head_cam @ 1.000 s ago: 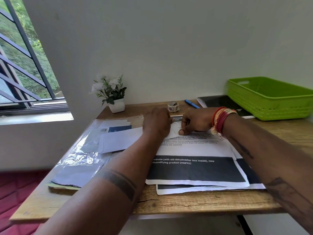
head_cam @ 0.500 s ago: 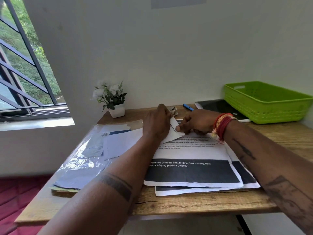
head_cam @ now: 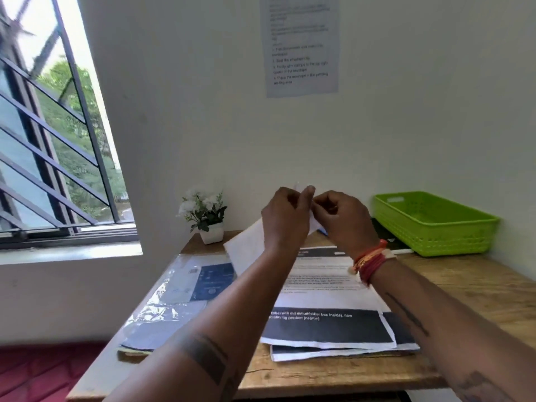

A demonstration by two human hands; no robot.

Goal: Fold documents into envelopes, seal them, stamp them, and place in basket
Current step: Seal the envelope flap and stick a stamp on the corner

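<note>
**At frame centre, both hands lift a white envelope**

Above the middle of the wooden table (head_cam: pixel 478 288), the left hand (head_cam: pixel 285 219) and right hand (head_cam: pixel 343 220) meet, each with fingers curled and pinching the top of a white envelope (head_cam: pixel 246 246) that hangs tilted towards the lower left. Below them lies a stack of printed documents (head_cam: pixel 327 326). A green basket (head_cam: pixel 435 224) sits at the right edge, well apart. A small potted plant (head_cam: pixel 204 217) stands left of centre against the wall.
</note>
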